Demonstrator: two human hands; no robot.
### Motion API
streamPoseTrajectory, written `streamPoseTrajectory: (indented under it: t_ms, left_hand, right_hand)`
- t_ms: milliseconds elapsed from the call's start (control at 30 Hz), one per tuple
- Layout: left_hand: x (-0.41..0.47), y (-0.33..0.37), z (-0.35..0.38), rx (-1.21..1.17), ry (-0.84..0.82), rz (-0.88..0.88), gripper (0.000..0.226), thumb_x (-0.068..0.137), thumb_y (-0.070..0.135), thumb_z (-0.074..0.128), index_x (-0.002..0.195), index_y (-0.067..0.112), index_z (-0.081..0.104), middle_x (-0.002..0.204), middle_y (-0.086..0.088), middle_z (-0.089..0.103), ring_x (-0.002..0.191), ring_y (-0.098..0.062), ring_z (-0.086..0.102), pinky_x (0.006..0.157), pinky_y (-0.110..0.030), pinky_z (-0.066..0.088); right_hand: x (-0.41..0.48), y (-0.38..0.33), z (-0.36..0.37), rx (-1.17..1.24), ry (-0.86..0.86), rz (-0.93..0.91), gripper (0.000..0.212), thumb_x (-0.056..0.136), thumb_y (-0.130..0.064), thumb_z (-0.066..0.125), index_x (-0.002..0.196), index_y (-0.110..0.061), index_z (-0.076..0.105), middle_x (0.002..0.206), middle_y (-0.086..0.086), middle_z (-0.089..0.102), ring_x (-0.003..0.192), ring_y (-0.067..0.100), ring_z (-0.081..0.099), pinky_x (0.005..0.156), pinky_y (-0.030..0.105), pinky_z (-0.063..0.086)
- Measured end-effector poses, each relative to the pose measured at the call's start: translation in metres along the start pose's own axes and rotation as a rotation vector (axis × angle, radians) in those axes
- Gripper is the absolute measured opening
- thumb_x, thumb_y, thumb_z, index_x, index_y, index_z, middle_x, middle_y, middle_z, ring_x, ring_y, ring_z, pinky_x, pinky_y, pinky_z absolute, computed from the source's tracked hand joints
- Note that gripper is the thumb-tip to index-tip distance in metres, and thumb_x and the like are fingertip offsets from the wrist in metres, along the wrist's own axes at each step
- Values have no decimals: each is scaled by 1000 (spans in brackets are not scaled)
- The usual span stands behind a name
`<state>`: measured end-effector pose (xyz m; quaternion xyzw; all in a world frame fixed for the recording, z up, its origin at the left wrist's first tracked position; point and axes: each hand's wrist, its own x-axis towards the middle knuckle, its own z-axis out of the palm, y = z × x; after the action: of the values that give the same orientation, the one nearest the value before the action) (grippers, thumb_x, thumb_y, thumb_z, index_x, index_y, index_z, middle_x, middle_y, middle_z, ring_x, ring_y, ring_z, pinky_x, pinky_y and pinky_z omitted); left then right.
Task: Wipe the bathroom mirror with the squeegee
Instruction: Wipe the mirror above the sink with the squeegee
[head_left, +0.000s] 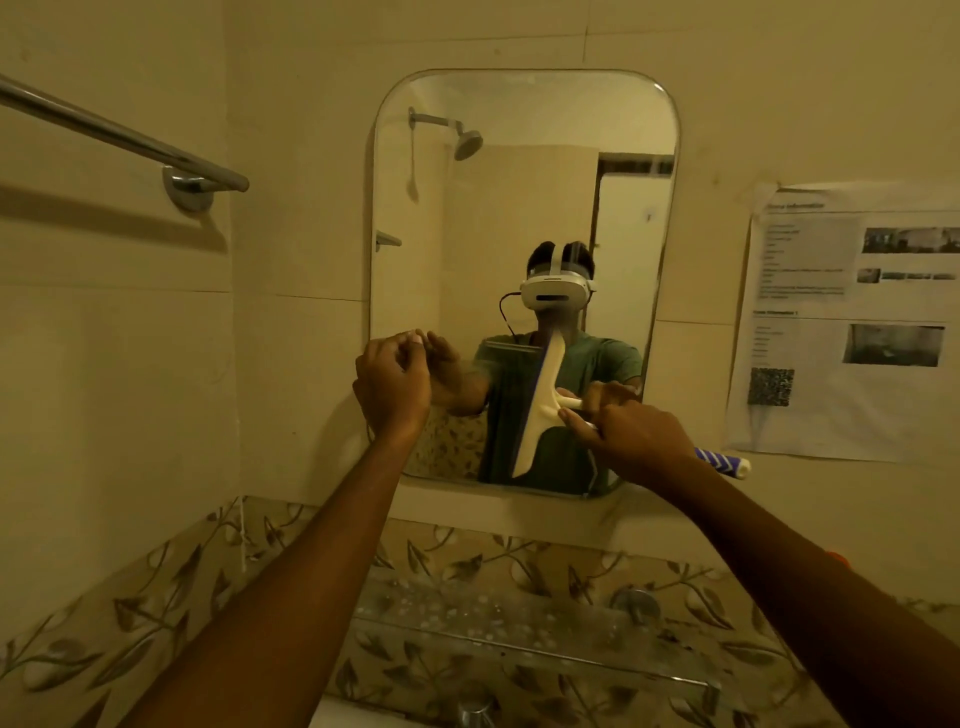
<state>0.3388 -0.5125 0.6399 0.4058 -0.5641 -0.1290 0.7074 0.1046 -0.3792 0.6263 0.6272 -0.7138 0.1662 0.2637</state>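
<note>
A rounded wall mirror (519, 182) hangs straight ahead above a ledge. My right hand (631, 428) grips the handle of a white squeegee (540, 400). Its blade stands nearly upright against the lower middle of the glass, and the blue-striped handle end pokes out to the right of my fist. My left hand (392, 382) is raised at the mirror's lower left edge with its fingers curled, holding nothing that I can see. The glass reflects me with a headset on.
A chrome towel bar (119, 137) juts from the left wall. A printed paper sheet (852, 322) is taped to the wall right of the mirror. Below are a glass shelf (519, 623), leaf-patterned tiles and a tap (475, 712).
</note>
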Motion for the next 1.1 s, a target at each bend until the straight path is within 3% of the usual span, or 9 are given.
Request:
streamPoseTrajectory:
  t_ms: [133,233,333,433,667,733,833,967,1100]
  left_hand:
    - [-6,12,3,5,-63,50,28,95,33,53,109,13,67,113,-5,64,101,-21,60,83,-35,50]
    - [-11,17,7,28,-105,61,27,94,30,55,111,13,66,114,-5,63,101,-21,59,83,-36,50]
    - [-14,19,8,8,-113,25,25,94,26,54,113,12,65,117,-5,62,103,-20,58,82,-31,48]
    - [-12,16,5,-24,-87,-36,24,95,21,52,113,15,66,119,-3,61,105,-19,59,86,-33,50]
    - [-9,1,-2,-9,-23,-103,22,93,12,50,104,18,69,118,-3,62,108,-22,59,92,-45,52]
    - [-10,1,-1,-5,-27,-97,21,93,13,51,104,19,68,117,-2,62,107,-23,59,92,-46,52]
    - [-18,6,5,-2,-37,-76,21,92,15,53,105,19,68,116,-2,63,104,-22,60,90,-45,53]
    - [-32,21,18,16,-51,-33,21,92,17,54,108,17,67,117,-2,62,104,-21,59,88,-45,53]
    - [-42,33,25,13,-56,-2,22,92,15,55,110,15,66,116,-4,62,105,-22,58,89,-44,52]
  right_hand:
    - [-16,9,-9,16,-43,23,49,98,-60,26,89,-20,53,65,-6,48,55,7,48,50,20,36]
    - [-17,0,-14,-1,-58,8,58,98,-60,23,77,-19,59,67,-3,52,56,9,48,53,20,36]
    - [-12,-20,-19,-29,-55,-98,64,97,-62,21,96,-16,65,92,1,54,75,13,52,68,26,47]
    - [6,-53,-20,-76,-53,-218,72,95,-66,16,92,-18,68,113,11,58,98,22,57,84,36,50]
    - [32,-87,-35,-95,-75,-244,58,98,-63,25,86,-16,55,79,4,56,76,19,61,74,37,56]
    - [28,-75,-33,-83,-52,-212,53,98,-64,25,91,-21,54,84,6,57,80,20,60,78,39,55]
    - [22,-45,-17,-118,39,-140,75,91,-73,18,103,-13,61,100,10,60,89,24,58,80,40,51]
    - [12,-8,2,-81,25,-44,84,85,-79,12,119,-14,51,113,10,57,85,22,56,66,32,47]
    - [-8,13,-2,-31,-55,-2,71,93,-70,22,128,-11,42,85,2,59,60,11,53,54,26,48]
